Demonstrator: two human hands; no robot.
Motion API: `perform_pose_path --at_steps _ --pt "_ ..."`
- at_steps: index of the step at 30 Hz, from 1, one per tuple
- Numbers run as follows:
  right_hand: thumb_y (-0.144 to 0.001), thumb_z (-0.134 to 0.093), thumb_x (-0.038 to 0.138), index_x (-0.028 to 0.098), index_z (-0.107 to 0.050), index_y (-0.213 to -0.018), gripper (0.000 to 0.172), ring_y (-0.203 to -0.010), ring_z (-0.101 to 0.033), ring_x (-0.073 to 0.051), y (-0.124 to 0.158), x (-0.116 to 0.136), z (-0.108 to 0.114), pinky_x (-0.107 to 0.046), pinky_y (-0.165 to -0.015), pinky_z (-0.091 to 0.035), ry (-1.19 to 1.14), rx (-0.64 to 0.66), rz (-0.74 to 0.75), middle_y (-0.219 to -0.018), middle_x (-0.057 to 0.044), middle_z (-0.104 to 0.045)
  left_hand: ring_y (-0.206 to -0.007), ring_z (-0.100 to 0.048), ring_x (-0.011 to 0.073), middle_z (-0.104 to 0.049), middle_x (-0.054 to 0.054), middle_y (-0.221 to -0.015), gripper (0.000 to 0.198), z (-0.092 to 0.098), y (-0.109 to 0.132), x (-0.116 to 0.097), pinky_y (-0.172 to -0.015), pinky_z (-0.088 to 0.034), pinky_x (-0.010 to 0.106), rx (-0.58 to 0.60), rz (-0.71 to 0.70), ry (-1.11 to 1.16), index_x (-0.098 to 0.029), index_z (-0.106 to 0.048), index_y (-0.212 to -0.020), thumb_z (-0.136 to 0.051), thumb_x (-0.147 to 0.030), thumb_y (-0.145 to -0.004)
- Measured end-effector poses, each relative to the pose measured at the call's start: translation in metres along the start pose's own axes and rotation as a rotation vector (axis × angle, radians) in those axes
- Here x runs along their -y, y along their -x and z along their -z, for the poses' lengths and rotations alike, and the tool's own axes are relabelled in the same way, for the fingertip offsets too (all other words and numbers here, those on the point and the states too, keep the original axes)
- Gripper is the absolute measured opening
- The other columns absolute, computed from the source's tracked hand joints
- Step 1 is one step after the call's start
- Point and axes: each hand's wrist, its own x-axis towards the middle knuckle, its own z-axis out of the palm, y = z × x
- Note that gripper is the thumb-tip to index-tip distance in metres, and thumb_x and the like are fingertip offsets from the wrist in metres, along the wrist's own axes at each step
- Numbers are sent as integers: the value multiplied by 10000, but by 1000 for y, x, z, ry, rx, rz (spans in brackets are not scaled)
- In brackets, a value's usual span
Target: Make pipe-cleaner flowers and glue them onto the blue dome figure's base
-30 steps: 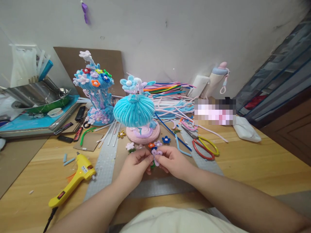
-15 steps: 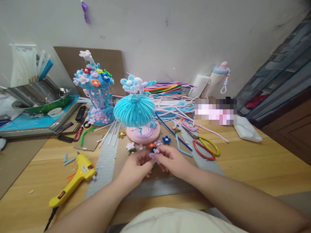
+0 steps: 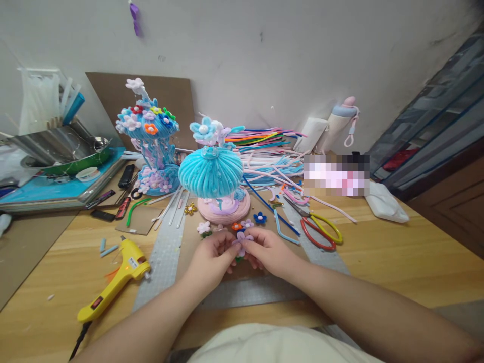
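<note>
Between my two hands is a lilac pipe-cleaner flower (image 3: 243,243), pinched by the thumb and fingers of each. My left hand (image 3: 215,254) grips its left side and my right hand (image 3: 266,249) its right side. Just beyond my fingers lie small pipe-cleaner flowers: a pale pink one (image 3: 203,228), an orange one (image 3: 237,226) and a dark blue one (image 3: 259,218). Some flowers are partly hidden by my hands. Behind them stands a turquoise pleated dome (image 3: 210,172) on a round pink base (image 3: 223,216), topped with a light blue flower (image 3: 203,129).
A finished-looking flowered blue piece (image 3: 147,126) stands at the back left. On the left lies a yellow glue gun (image 3: 117,282) with its cord. Red and yellow handled scissors (image 3: 317,229) are on the right. Pipe cleaners (image 3: 268,164) are heaped against the wall.
The lilac flower has been turned so more of its petals face me. Both hands stay nearly in place, still pinching it; the view shifts slightly.
</note>
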Motion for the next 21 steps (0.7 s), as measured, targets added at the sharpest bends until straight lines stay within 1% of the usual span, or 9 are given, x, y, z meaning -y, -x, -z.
perform_pose_path --at_steps 5,11,14,17,19,21 --pt "-796 -512 359 175 -506 -649 236 -371 -388 -51 3 5 1 -176 -358 -278 -24 58 22 -491 69 -446 -501 -517 106 -560 -21 -589 286 1 -1 1 -403 -431 203 8 11 56 -157 -567 -733 -666 -420 -675" --pt "-764 -544 366 169 -519 -649 230 -368 -386 -50 5 5 2 -184 -367 -268 -77 78 22 -493 68 -458 -438 -490 86 -547 -31 -502 282 7 -2 1 -401 -434 199 46 12 96 -155 -533 -644 -676 -397 -668" --pt "-761 -549 374 172 -510 -649 235 -366 -393 -48 4 4 0 -183 -365 -269 -107 47 30 -512 66 -476 -446 -493 88 -549 -30 -494 277 7 -3 0 -405 -438 198 45 -5 113 -152 -537 -639 -683 -386 -662" --pt "-760 -561 391 172 -498 -636 259 -365 -395 -45 4 5 -1 -179 -363 -272 -122 -12 36 -516 65 -483 -454 -490 88 -534 -32 -493 280 6 -3 -1 -403 -441 196 13 -36 104 -150 -530 -630 -683 -382 -667" --pt "-760 -567 402 173 -497 -636 270 -362 -397 -46 3 5 -1 -177 -360 -275 -124 -44 42 -502 69 -477 -468 -493 92 -528 -35 -515 292 5 -3 0 -391 -443 195 -1 -33 102 -153 -527 -658 -675 -404 -679" --pt "-762 -566 418 178 -512 -680 260 -357 -403 -51 2 5 -1 -174 -351 -271 -141 -71 38 -488 77 -473 -497 -507 100 -538 -29 -563 306 4 -4 1 -377 -446 194 3 -15 97 -153 -535 -711 -671 -425 -685"
